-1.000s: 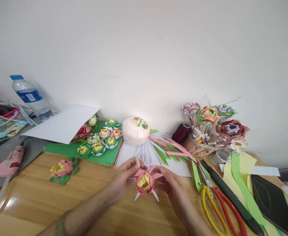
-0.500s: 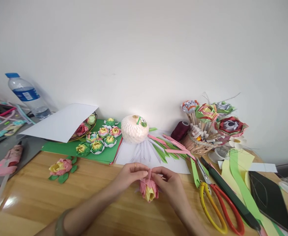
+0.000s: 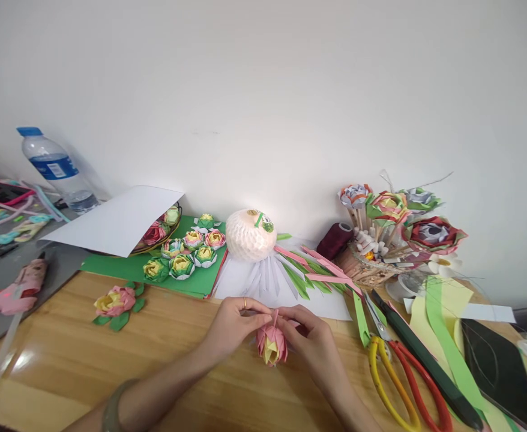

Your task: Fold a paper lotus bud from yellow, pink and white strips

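A pink and yellow folded paper flower (image 3: 272, 349) hangs between my two hands, just above the wooden table (image 3: 177, 384). My left hand (image 3: 239, 324) is closed, its thumb and forefinger pinched at the flower's top edge. From the other side my right hand (image 3: 306, 333) pinches the same spot, where a narrow pink paper strip (image 3: 275, 315) stands up from the flower. Both sets of fingertips nearly meet there and partly cover the strip. Another pink and yellow paper flower with green leaves (image 3: 116, 301) lies to the left.
Several small paper flowers (image 3: 182, 267) sit on green paper. Behind my hands are a foam-netted round object (image 3: 251, 235) and folded strips (image 3: 311, 270). Scissors (image 3: 392, 360), a dark green long tool (image 3: 430, 366) and a black tablet-like slab (image 3: 502, 372) lie right; a pink glue gun (image 3: 18, 294) lies left.
The view has shifted slightly, so the background things sit a little further right. Both hands keep their pinch at the flower's top, and the flower has turned slightly.
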Action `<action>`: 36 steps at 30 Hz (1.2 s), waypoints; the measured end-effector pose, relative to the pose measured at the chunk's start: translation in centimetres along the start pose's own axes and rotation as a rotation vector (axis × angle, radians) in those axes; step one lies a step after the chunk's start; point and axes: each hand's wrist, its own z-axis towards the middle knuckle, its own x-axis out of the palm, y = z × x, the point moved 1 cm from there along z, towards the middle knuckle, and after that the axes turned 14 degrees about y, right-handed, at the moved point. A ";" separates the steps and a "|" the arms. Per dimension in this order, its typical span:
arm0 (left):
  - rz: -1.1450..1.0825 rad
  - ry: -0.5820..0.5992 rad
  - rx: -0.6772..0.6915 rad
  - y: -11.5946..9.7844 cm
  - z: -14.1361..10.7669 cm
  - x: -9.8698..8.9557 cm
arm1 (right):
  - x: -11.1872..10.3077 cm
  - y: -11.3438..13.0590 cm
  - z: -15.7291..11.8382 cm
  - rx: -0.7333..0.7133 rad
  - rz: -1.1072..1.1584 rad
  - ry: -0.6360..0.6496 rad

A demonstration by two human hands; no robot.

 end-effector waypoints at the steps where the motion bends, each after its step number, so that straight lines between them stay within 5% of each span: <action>1: 0.018 0.015 0.000 -0.1 -0.1 0.1 | 0.1 0.0 0.0 -0.013 -0.013 -0.007; 5: 0.037 0.093 -0.031 -0.2 -0.3 0.4 | 0.3 0.1 -0.1 -0.085 -0.065 -0.032; 11: 0.091 -0.018 0.008 -0.1 -0.8 0.7 | 0.3 0.4 -0.2 -0.163 -0.140 -0.061; 18: 0.316 -0.127 0.440 -0.2 -1.4 0.9 | 0.7 0.8 -1.0 -0.362 -0.219 -0.173; 23: 0.315 -0.164 0.522 -0.6 -1.5 0.7 | 0.7 0.6 -1.5 -0.420 -0.329 -0.216; 30: 0.228 -0.139 0.408 -0.5 -1.5 0.7 | 0.2 0.7 -1.0 -0.399 -0.268 -0.141; 36: 0.114 -0.019 0.129 -1.0 -1.4 0.4 | 0.2 1.1 -0.9 -0.140 0.007 0.025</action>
